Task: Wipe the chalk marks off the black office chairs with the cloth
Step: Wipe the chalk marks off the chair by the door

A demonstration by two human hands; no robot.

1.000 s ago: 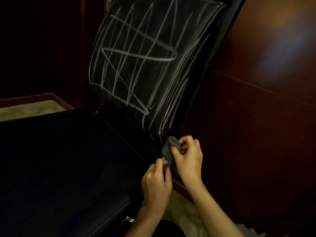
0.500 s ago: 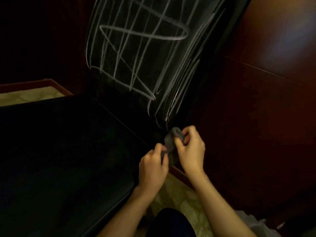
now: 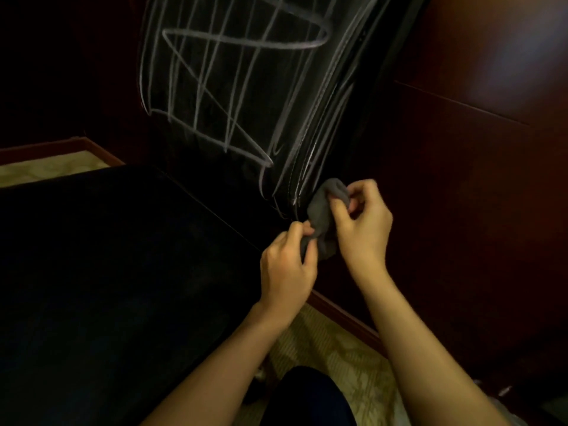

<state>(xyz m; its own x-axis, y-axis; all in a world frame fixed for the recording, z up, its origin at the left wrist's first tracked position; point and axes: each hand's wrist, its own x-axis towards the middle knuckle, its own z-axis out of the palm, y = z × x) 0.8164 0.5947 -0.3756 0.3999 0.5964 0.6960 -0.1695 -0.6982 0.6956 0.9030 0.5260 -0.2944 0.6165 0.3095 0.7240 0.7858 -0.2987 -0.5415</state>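
Grey cloth (image 3: 322,216) bunched, long axis roughly vertical, at lower right edge of chair backrest (image 3: 338,124). Left hand (image 3: 287,265) pinches bottom end, right hand (image 3: 362,222) pinches top. Chalk marks (image 3: 233,87) cover backrest; no legible writing.

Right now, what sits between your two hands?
The grey cloth, bunched up: the left hand pinches its lower end, the right hand its top. The head view shows it.

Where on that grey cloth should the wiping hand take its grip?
Grip the bunched upper end of the grey cloth, coming from the right as the right hand does; its rounded wad already faces the chalked black chair back.
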